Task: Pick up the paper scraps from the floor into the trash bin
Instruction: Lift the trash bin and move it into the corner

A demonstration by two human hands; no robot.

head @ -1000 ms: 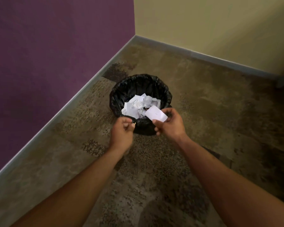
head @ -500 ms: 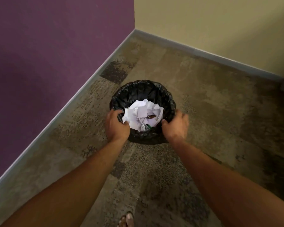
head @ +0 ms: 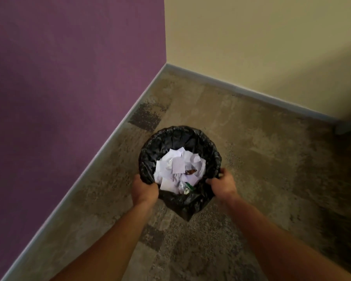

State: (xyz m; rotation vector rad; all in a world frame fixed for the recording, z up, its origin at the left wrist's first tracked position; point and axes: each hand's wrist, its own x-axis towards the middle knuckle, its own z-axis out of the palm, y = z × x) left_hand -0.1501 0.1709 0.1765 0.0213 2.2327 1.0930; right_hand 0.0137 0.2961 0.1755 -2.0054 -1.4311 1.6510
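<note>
A round trash bin (head: 178,136) lined with a black plastic bag sits in the middle of the view, lifted off the brown carpet. White paper scraps (head: 177,165) fill its inside, with a small brown bit and a green wrapper among them. My left hand (head: 144,189) grips the bin's near left rim. My right hand (head: 223,184) grips the near right rim. Both forearms reach in from the bottom of the view. No loose scraps show on the visible floor.
A purple wall (head: 69,88) runs along the left and a cream wall (head: 261,41) along the back, meeting in a corner with a grey baseboard (head: 251,92). Patterned brown carpet (head: 272,169) covers the floor around the bin.
One second ago my right hand held a white scrap over the bin; it dropped in. Both hands then took hold of the rim and the bin has risen toward me.
</note>
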